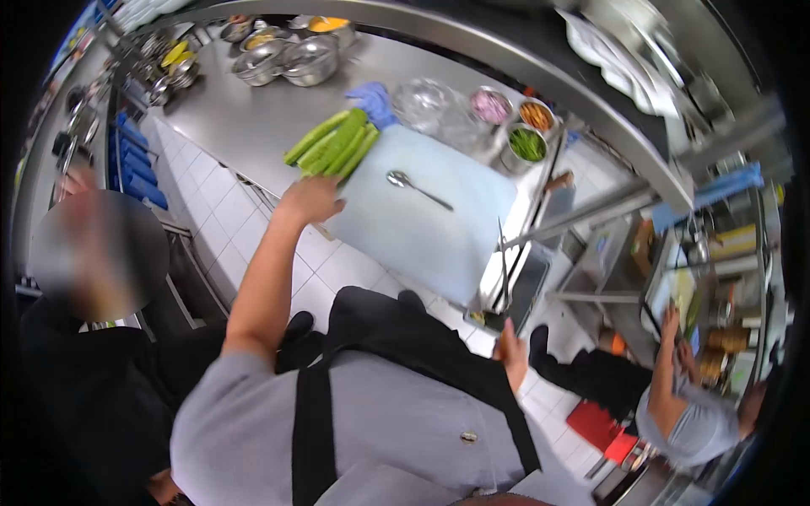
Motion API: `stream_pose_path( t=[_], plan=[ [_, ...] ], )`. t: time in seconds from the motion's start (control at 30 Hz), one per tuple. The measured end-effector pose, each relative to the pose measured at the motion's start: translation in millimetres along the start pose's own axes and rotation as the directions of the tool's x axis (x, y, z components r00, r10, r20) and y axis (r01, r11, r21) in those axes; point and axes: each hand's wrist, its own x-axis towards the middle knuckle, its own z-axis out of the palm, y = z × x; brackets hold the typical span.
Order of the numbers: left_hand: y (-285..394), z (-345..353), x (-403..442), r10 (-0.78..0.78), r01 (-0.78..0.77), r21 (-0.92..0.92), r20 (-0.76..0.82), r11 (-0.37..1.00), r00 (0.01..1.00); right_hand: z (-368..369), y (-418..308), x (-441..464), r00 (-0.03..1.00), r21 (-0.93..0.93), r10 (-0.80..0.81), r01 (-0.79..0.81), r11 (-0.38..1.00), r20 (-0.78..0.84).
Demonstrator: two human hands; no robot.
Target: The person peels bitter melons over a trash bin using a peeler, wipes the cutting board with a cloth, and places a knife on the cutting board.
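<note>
My left hand (311, 201) is over the near left edge of the white cutting board (405, 236), just below several long green vegetables (333, 143); its fingers are partly hidden and I cannot tell whether it touches them. My right hand (511, 350) is closed around the handle of a knife (504, 270), whose blade points up and away beside the board's right edge. A metal spoon (419, 191) lies on the board. Blue gloves (372, 103) lie behind the green vegetables.
Clear plastic (430, 108) and metal containers of chopped purple pieces (490, 106), orange pieces (536, 115) and greens (526, 144) stand behind the board. Metal bowls (309, 61) stand farther left. One person is at left; another (692, 422) works at right. A metal shelf (506, 55) hangs above.
</note>
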Motion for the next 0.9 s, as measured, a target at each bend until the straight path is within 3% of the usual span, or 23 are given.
stream_pose_path(
  t=[0.07,0.13,0.2,0.33,0.37,0.4,0.43,0.5,0.53,0.6,0.63,0.67,0.7,0.73,0.77,0.8,0.83,0.87,0.9],
  plan=[
    [-21,-2,70,0.082,-0.067,0.11,-0.141,0.992,0.987,35,-27,-7,0.996,-0.106,0.085,-0.087,0.99,-0.022],
    [-26,-21,139,0.148,-0.13,0.104,-0.186,0.986,0.971,71,-40,-9,0.985,-0.064,0.175,-0.175,0.983,-0.002],
    [-46,-9,237,0.341,-0.327,0.095,-0.265,0.94,0.902,98,-59,-10,0.963,-0.126,0.27,-0.266,0.956,0.011],
    [-62,20,376,0.464,-0.447,0.146,-0.115,0.882,0.878,93,-124,13,0.903,-0.209,0.393,-0.356,0.911,0.171],
    [-68,34,376,0.448,-0.417,0.222,-0.112,0.881,0.887,82,-149,24,0.912,-0.256,0.376,-0.329,0.909,0.163],
    [-71,39,392,0.409,-0.381,0.218,-0.101,0.899,0.907,64,-200,45,0.865,-0.467,0.486,-0.381,0.798,0.126],
    [-75,44,406,0.368,-0.343,0.214,-0.089,0.915,0.925,54,-235,60,0.854,-0.446,0.52,-0.46,0.768,0.013],
    [-101,47,433,0.343,-0.354,-0.028,-0.185,0.935,0.921,53,-271,86,0.922,-0.301,0.336,-0.381,0.874,-0.191],
    [-111,33,420,0.264,-0.328,-0.248,-0.258,0.912,0.929,47,-313,114,0.87,-0.336,0.456,-0.493,0.802,-0.187],
    [-132,-3,390,0.085,-0.238,-0.628,-0.263,0.741,0.961,72,-312,158,0.878,-0.333,0.42,-0.476,0.814,-0.228],
    [-137,-11,383,0.012,-0.165,-0.767,-0.201,0.62,0.98,86,-320,188,0.937,-0.405,0.251,-0.334,0.851,-0.244],
    [-133,-15,372,0.049,-0.183,-0.759,-0.196,0.625,0.979,110,-306,226,0.965,-0.417,0.168,-0.24,0.876,-0.202],
    [-129,-19,362,0.045,-0.184,-0.883,-0.182,0.433,0.982,135,-312,267,0.958,-0.344,0.126,-0.213,0.914,-0.259],
    [-126,-22,353,0.034,-0.169,-0.962,-0.165,0.214,0.986,148,-342,304,0.93,-0.297,0.337,-0.366,0.882,-0.146],
    [-114,-18,350,0.038,-0.176,-0.962,-0.171,0.209,0.984,155,-373,332,0.947,-0.316,0.319,-0.31,0.897,-0.026],
    [-96,-9,350,0.086,-0.235,-0.964,-0.225,0.122,0.971,184,-382,353,0.952,-0.185,0.294,-0.306,0.934,-0.088],
    [-83,-5,345,0.121,-0.293,-0.956,-0.287,0.031,0.95,198,-405,362,0.973,-0.229,0.23,-0.227,0.947,-0.015],
    [-72,-9,330,0.105,-0.301,-0.953,-0.296,0.031,0.949,209,-424,368,0.984,-0.266,0.165,-0.142,0.953,0.065],
    [-60,-20,312,0.092,-0.171,-0.981,-0.18,-0.092,0.979,222,-429,374,0.987,-0.263,0.145,-0.122,0.957,0.071]
  ],
)
